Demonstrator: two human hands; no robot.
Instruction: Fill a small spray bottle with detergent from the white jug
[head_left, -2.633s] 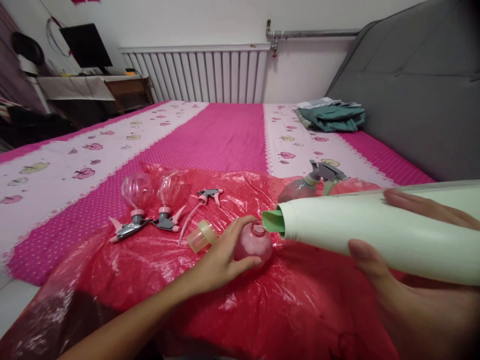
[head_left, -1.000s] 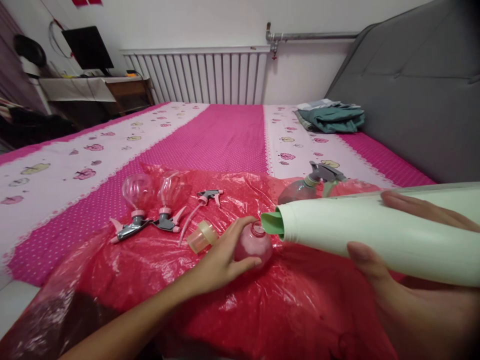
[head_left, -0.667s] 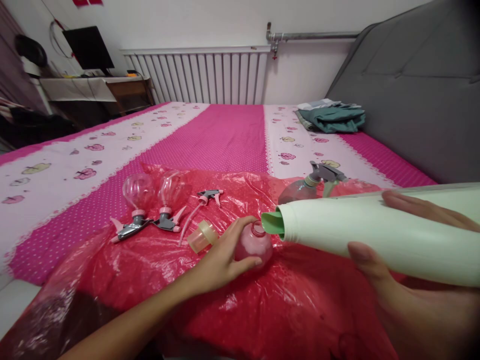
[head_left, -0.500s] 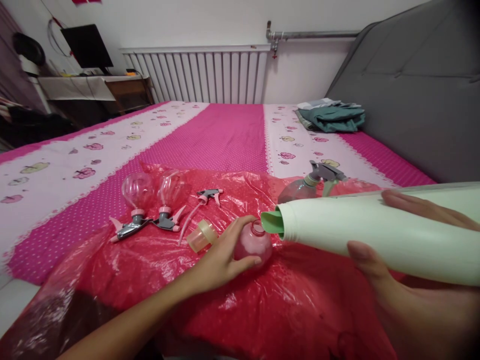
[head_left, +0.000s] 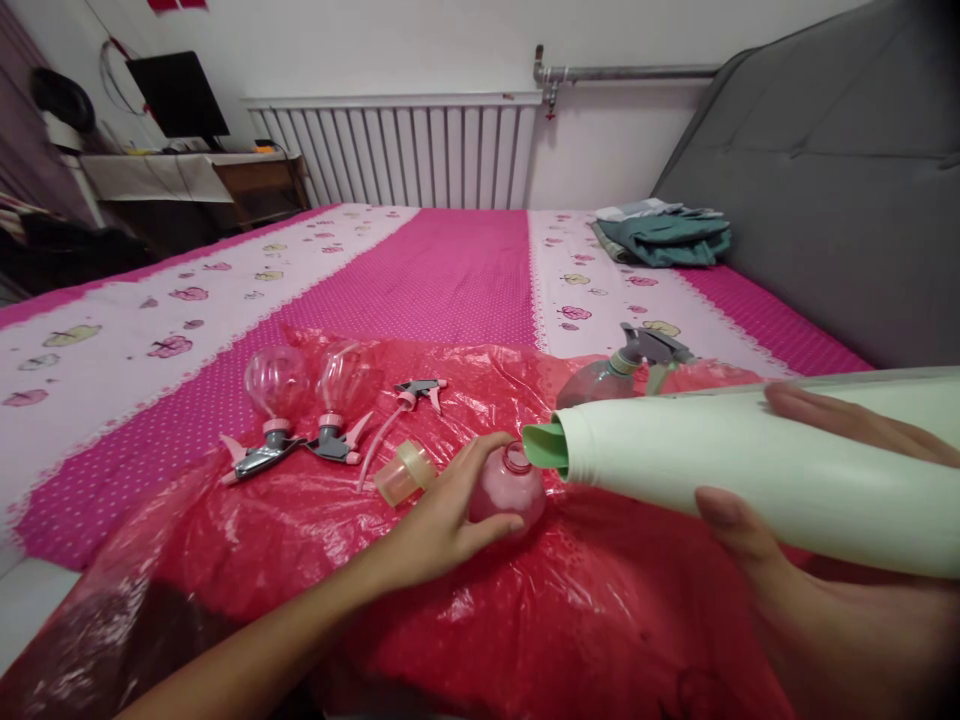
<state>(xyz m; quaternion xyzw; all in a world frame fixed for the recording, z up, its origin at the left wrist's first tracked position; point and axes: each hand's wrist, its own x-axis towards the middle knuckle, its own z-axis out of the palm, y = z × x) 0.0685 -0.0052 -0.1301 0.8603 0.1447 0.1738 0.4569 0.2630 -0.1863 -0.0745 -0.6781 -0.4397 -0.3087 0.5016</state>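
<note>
My left hand is closed around a small round pink clear bottle, which stands upright with its neck uncovered. In my right hand a large pale green detergent bottle lies tilted nearly level. Its green spout is right at the small bottle's mouth; I cannot make out liquid flowing. Beside my left wrist rests a translucent yellowish cap. Behind it lies a loose grey and pink spray head with its tube.
Two clear round spray bottles lie at the left on red plastic sheeting. Behind the detergent bottle sits another spray bottle with a grey trigger. The sheeting covers part of a bed; folded clothes lie near the grey headboard.
Almost nothing differs. Both hands keep their hold on the two bottles, and the view has shifted very slightly.
</note>
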